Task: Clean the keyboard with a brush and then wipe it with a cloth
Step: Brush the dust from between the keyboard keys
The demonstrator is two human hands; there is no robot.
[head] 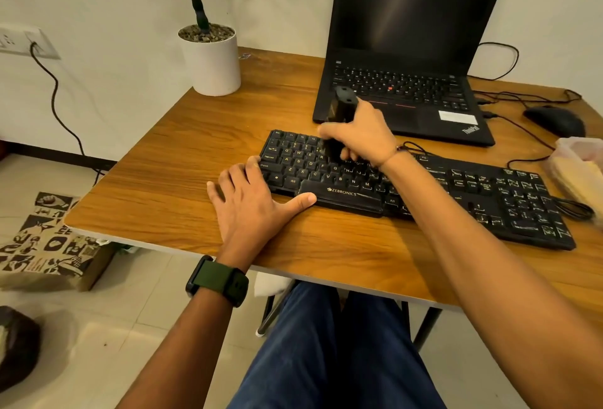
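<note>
A black keyboard (473,193) lies across the wooden table (182,160), in front of me. My right hand (362,134) grips a black brush (341,108) by its handle, held upright with the bristle end down on the upper left keys. My left hand (251,206) rests flat on the table at the keyboard's left end, fingers spread, with the fingertips against the keyboard's edge and the thumb along its front. A pale yellowish cloth (577,173) lies at the table's right edge, blurred.
An open black laptop (414,50) stands behind the keyboard. A white plant pot (212,63) sits at the back left corner. A black mouse (554,120) and cables (509,95) lie at the back right. My legs (326,343) are under the table.
</note>
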